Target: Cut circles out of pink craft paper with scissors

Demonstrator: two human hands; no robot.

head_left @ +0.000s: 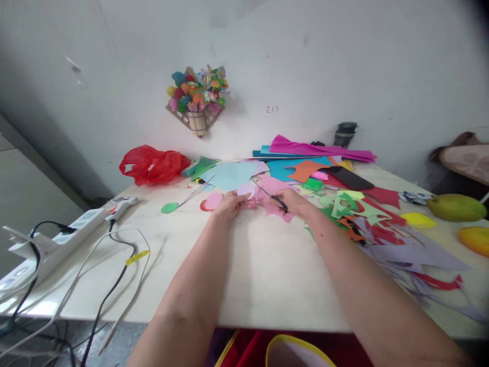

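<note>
My left hand (231, 204) pinches a small pale pink paper piece (246, 190) at the middle of the table. My right hand (292, 201) is closed around the black handles of a pair of scissors (272, 196), whose blades point up and left toward that piece. More pink paper (277, 210) lies under and between both hands. A round pink cut-out (213, 200) rests just left of my left hand, on top of a red one.
Coloured paper sheets and scraps (367, 214) cover the table's right half, with a black phone (350, 178). A red plastic bag (153, 164) sits at back left, power strips and cables (57, 244) at left, mangoes (456, 207) at right. A paper flower craft (198, 97) hangs on the wall.
</note>
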